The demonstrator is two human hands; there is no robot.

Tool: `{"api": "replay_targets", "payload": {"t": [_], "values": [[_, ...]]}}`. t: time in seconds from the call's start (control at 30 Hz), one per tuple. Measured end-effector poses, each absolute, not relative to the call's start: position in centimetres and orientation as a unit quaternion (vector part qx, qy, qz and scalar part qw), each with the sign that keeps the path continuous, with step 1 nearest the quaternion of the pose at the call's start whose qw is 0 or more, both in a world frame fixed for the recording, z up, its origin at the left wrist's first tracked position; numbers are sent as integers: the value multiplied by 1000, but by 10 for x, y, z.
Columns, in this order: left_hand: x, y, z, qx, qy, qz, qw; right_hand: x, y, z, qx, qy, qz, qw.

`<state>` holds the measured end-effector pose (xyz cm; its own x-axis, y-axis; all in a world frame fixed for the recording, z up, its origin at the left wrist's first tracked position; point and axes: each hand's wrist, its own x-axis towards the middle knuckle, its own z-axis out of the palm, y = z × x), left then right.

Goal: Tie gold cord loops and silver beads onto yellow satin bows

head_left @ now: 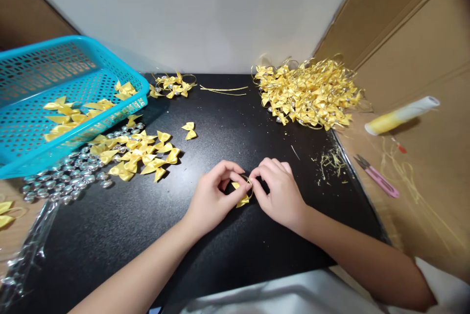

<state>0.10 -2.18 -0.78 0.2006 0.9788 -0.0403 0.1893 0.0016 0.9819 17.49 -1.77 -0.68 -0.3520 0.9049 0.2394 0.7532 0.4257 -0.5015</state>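
Note:
My left hand (213, 196) and my right hand (279, 191) meet at the middle of the black table top (227, 128). Both pinch one small yellow ribbon bow (242, 194) with a thin gold cord loop on it. My left fingers curl round the bow's left side. On the right side my right fingers are pressed together on the cord. The bow rests just above the table surface.
A turquoise basket (55, 84) with yellow bows tilts at the left. Loose yellow bows (139, 155) and clear beads (62, 181) lie beside it. A big heap of finished bows (308, 91) sits at the back right. Pink snips (378, 179) and a spool (400, 115) lie on cardboard.

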Motion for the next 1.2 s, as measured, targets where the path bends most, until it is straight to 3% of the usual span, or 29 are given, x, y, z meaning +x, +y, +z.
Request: {"api": "replay_targets", "payload": {"t": [0.27, 0.5, 0.7, 1.03, 1.1, 1.2], "values": [[7, -22, -2, 449, 511, 459, 572, 174, -19, -3, -470, -814, 131, 316], [11, -27, -3, 415, 527, 484, 562, 172, -19, -1, -496, -775, 182, 348], [13, -35, -8, 514, 548, 480, 453, 172, -20, -2, -505, -766, 197, 345], [5, -34, -7, 763, 495, 390, 143, 171, -18, -5, -534, -738, 276, 306], [4, -31, -7, 772, 487, 383, 143, 171, -18, -6, -545, -727, 293, 297], [3, -29, -8, 743, 496, 388, 227, 171, -16, -6, -550, -719, 309, 292]]}}
